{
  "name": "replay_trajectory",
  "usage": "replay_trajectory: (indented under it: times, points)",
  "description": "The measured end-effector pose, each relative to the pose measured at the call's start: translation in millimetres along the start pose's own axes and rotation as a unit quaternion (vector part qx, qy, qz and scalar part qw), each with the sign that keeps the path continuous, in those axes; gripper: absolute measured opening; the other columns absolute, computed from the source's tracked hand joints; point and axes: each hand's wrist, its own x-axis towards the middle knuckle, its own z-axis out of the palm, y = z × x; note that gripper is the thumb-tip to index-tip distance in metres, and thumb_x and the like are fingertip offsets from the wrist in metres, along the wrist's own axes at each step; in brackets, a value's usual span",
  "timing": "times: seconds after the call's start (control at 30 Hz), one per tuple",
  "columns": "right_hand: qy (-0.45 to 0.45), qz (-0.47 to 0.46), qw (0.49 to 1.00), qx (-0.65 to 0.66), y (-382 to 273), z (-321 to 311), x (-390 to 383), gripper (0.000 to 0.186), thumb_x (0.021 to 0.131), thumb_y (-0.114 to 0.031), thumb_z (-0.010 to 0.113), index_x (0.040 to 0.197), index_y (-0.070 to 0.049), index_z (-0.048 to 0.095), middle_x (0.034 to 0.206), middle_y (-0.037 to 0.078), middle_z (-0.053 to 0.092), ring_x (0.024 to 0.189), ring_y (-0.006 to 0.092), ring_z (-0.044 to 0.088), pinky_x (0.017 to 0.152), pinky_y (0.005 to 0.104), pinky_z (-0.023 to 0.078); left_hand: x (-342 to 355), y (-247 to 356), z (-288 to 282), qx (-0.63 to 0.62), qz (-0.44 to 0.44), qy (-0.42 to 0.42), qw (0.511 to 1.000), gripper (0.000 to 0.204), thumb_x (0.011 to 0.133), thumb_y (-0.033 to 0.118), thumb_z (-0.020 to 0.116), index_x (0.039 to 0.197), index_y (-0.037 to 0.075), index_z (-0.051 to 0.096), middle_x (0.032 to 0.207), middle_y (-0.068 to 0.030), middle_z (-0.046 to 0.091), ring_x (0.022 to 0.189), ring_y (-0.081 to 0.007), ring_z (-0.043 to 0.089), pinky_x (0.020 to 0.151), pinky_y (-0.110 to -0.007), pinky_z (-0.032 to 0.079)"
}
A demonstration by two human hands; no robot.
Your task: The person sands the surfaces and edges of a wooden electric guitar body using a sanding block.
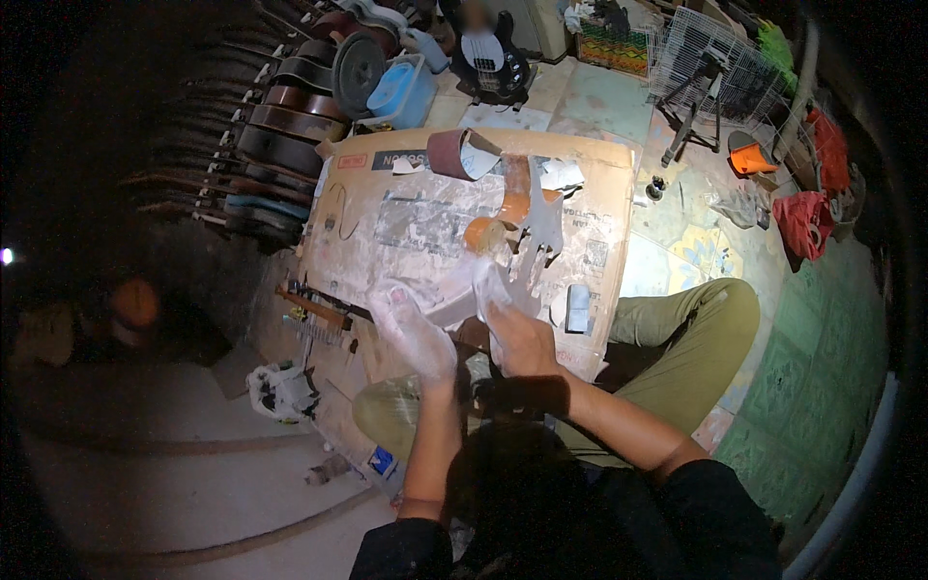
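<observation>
Both my hands are coated in white dust and wrapped about a pale grey, dusty piece (450, 298) above the cardboard sheet (343, 227). My left hand (414, 333) grips it on the left, and my right hand (514, 333) holds its right part, fingers curled. Just beyond them lie an orange-and-tan rounded piece (483, 235) and a grey irregular cut-out (541, 227). A curled maroon sandpaper strip (449, 155) is near the far edge. A small grey-blue block (579, 307) lies right of my right hand.
Stacked guitars (285, 126), a blue tub (391, 92) and a black guitar (488, 68) stand behind. At right are a wire cage (696, 53), a tripod (696, 106), an orange object (749, 155) and red bags (802, 222). My crossed legs (691, 358) flank the cardboard.
</observation>
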Motion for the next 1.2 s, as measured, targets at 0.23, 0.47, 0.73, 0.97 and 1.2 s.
replay_trajectory:
  times: [0.23, 0.47, 0.73, 0.97, 1.2]
  points:
    - [0.093, 0.088, 0.992, -0.004, 25.8, -34.8, 58.4, 0.058, 0.082, 0.006, 0.045, 0.139, -0.003, 0.054, 0.132, 0.021, 0.061, 0.106, 0.0308, 0.068, 0.086, 0.0412, 0.056, -9.9, 13.7, 8.4, 0.040, 0.026, 0.001, 0.999, 0.023, 0.102, 0.020, 0.042, 0.086, 0.003, 0.044, 0.080, -0.0057, 0.049, 0.076, -0.0170, 0.047, 0.076, -0.033, 0.042]
    - [0.009, 0.184, 0.932, 0.311, -2.2, -88.7, 41.3, 0.053, 0.085, 0.008, 0.038, 0.136, 0.007, 0.053, 0.136, 0.020, 0.060, 0.124, 0.0262, 0.059, 0.105, 0.0349, 0.045, -64.8, -112.9, -53.1, -0.058, -0.202, 0.103, 0.972, 0.016, 0.094, 0.015, 0.054, 0.091, 0.002, 0.046, 0.084, -0.0092, 0.054, 0.075, -0.0173, 0.051, 0.069, -0.031, 0.044]
    - [-0.135, 0.015, 0.988, 0.077, -25.3, -116.5, 17.1, 0.051, 0.078, 0.008, 0.058, 0.128, 0.000, 0.062, 0.117, 0.020, 0.064, 0.094, 0.0405, 0.062, 0.086, 0.0390, 0.051, -38.6, 16.1, 18.1, -0.184, 0.111, -0.200, 0.956, 0.017, 0.079, 0.003, 0.058, 0.065, 0.001, 0.050, 0.062, -0.0106, 0.052, 0.055, -0.0237, 0.050, 0.054, -0.035, 0.041]
    - [-0.203, -0.015, 0.978, -0.056, -36.8, -113.7, 13.2, 0.056, 0.075, -0.001, 0.066, 0.130, -0.005, 0.060, 0.130, 0.013, 0.057, 0.104, 0.0358, 0.053, 0.092, 0.0418, 0.045, -41.3, 31.2, -2.0, -0.111, 0.125, -0.308, 0.937, 0.019, 0.081, 0.009, 0.060, 0.064, 0.001, 0.056, 0.063, -0.0120, 0.056, 0.053, -0.0265, 0.053, 0.052, -0.036, 0.041]
    - [-0.232, -0.021, 0.972, -0.001, -31.7, -105.9, -4.3, 0.066, 0.076, 0.004, 0.063, 0.141, -0.003, 0.051, 0.136, 0.020, 0.053, 0.100, 0.0390, 0.054, 0.089, 0.0438, 0.048, -45.6, 13.6, -2.6, -0.205, 0.057, -0.231, 0.949, 0.022, 0.082, 0.008, 0.059, 0.063, -0.001, 0.056, 0.065, -0.0138, 0.055, 0.056, -0.0251, 0.053, 0.053, -0.036, 0.042]
